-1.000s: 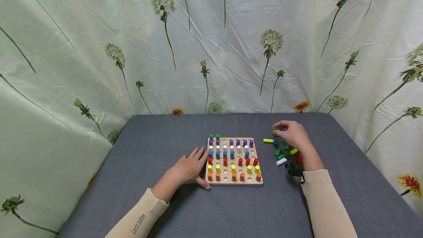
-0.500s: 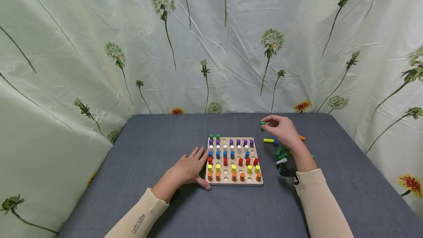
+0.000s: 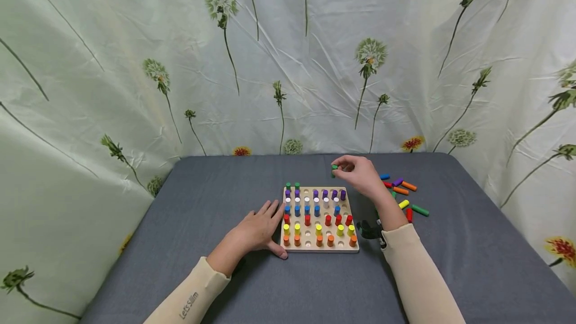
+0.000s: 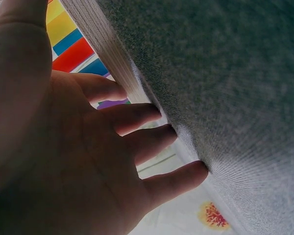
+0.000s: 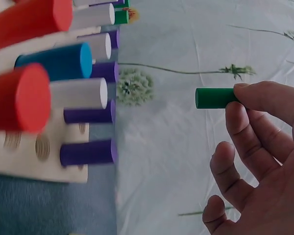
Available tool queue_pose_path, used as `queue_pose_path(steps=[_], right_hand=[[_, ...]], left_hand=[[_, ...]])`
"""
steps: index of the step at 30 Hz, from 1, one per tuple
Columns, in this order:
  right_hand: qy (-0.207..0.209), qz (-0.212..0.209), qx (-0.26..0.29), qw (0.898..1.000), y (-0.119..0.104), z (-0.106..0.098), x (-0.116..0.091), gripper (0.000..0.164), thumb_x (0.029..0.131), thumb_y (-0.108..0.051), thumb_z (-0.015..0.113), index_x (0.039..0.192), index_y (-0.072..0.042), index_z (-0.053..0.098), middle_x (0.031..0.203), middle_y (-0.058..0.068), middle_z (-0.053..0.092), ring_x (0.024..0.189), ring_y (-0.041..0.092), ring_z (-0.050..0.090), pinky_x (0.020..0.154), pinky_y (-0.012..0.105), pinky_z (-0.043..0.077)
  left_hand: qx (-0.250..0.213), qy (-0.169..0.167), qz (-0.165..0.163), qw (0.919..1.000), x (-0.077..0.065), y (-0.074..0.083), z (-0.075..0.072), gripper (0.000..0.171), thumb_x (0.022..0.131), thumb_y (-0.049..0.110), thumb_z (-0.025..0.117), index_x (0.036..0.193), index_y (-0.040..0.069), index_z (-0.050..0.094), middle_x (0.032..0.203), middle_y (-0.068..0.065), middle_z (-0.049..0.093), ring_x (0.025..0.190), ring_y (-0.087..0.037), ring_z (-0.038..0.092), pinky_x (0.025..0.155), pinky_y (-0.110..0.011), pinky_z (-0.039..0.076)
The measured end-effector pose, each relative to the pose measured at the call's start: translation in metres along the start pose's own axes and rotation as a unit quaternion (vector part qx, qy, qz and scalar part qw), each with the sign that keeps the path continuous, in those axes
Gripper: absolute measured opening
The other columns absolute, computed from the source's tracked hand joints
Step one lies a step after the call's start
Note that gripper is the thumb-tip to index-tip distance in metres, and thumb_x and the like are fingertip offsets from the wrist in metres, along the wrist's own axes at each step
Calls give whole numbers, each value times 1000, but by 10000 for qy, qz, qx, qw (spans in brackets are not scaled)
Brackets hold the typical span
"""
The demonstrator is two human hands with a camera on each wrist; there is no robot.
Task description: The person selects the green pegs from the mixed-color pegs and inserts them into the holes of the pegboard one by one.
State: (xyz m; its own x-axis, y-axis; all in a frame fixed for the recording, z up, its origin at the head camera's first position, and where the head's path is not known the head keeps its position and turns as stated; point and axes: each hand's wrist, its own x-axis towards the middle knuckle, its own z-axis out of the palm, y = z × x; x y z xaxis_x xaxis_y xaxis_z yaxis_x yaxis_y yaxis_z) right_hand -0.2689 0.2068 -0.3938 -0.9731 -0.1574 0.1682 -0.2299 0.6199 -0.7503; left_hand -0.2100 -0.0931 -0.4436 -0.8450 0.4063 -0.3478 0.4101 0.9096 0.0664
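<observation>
Green peg (image 3: pixel 334 171) hangs upright, pinched in the right grip (image 3: pixel 357 175), pegboard (image 3: pixel 319 249) below and to its left; likely best lowered plumb while the outspread left grip (image 3: pixel 256 229) steadies the pegboard's side.

cream left sleeve (image 3: pixel 186 291), dark lettering (image 3: pixel 189 305) along its forearm, cream right sleeve (image 3: pixel 425 276), black wrist-worn device (image 3: pixel 370 230) on the right
</observation>
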Motion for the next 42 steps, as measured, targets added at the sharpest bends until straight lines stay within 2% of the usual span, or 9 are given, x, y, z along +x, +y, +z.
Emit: queue_pose_path(steps=[6,14,22,31,37,42], right_hand=[[-234,104,-73,9996,-4,12,7,22,102,-21,71,121,-11,75,108,11,73,92,22,64,76,33,50],[-366,30,-37,9993,-8,23,15,22,103,-22,70,122,-10,75,108,11,73,87,21,62,71,34,48],[-715,26,-106,9974,-8,40,27,20,103,-21,70,119,-11,75,106,9,72,89,21,65,73,35,50],[-1182,-100,-272,9926,-8,46,36,22,102,-20,69,119,-8,76,105,10,72,89,21,64,73,34,49],[-1576,-34,-346,9869,-8,52,42,21,101,-17,70,118,-6,76,104,9,73,85,18,64,72,32,49],[-1693,85,-404,9847,-10,54,42,20,102,-15,69,118,-6,76,104,9,74,83,17,65,72,31,50]], left_hand=[[19,-14,37,10000,1,-2,2,131,74,78,80,172,16,18,178,-12,22,166,-34,22,125,-62,35],[-17,49,18,10000,1,-1,3,132,73,78,80,172,17,19,179,-11,22,166,-33,21,125,-62,35],[-51,18,-39,10000,1,-1,2,132,73,78,81,172,18,18,179,-11,21,166,-33,20,126,-62,33],[-83,12,-61,9999,0,-1,1,132,73,78,81,172,17,18,179,-11,20,167,-32,20,127,-62,33],[-22,21,-53,10000,0,-2,1,131,73,78,81,172,17,19,179,-11,22,166,-33,22,126,-62,34],[13,5,-37,10000,0,-1,1,131,74,78,81,172,17,19,179,-11,22,166,-33,22,126,-62,34]])
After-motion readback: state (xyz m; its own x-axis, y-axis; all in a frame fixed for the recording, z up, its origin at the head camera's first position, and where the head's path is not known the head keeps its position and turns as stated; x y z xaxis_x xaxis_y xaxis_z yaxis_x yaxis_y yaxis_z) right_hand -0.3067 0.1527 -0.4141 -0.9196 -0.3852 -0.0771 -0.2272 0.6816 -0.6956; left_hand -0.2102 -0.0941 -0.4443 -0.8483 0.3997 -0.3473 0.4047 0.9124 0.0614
